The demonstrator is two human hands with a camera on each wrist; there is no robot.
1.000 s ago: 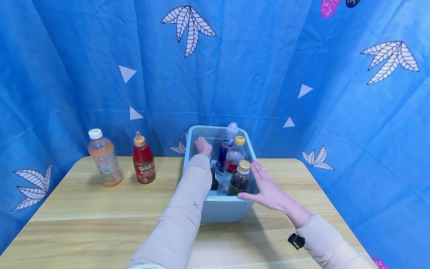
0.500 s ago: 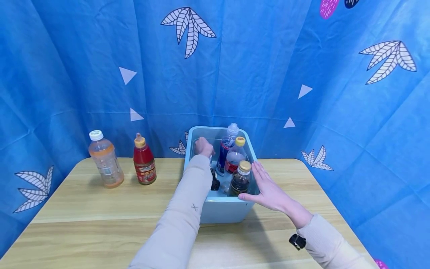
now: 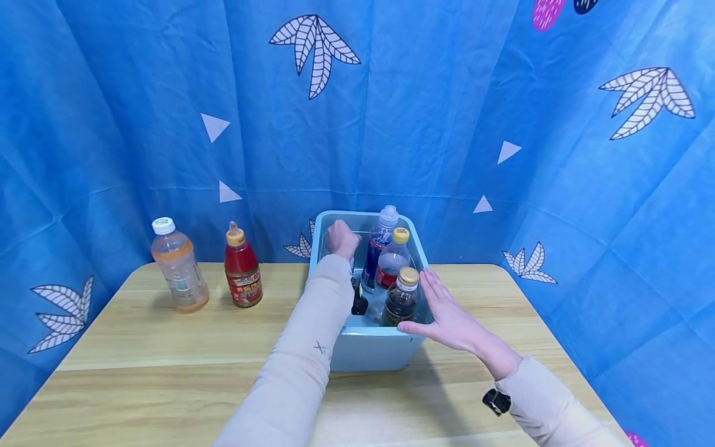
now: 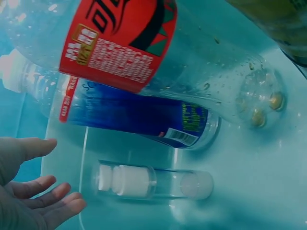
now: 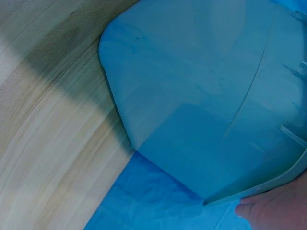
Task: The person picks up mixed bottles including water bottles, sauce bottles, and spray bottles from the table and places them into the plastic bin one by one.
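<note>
My left hand (image 3: 342, 239) reaches into the back left of a light blue plastic bin (image 3: 374, 354). In the left wrist view, its fingers (image 4: 57, 190) are spread with nothing between them. Just beyond the fingertips stands a small clear bottle with a white top (image 4: 134, 181). Beside it in the bin are a bottle with a blue label (image 4: 139, 112) and a clear soda bottle with a red label (image 4: 115, 48). My right hand (image 3: 447, 316) rests at the bin's front right corner, fingers straight along the side, thumb at the front rim.
A dark bottle with a tan cap (image 3: 401, 304) and a black object (image 3: 359, 303) are also in the bin. On the wooden table (image 3: 167, 397), an orange-tinted bottle (image 3: 181, 270) and a red sauce bottle (image 3: 243, 273) stand left. A blue curtain (image 3: 357, 136) hangs behind.
My left hand has risen slightly and shifted a little toward the back of the bin. The right hand stays at the rim, and the bottles on the table stand as before.
</note>
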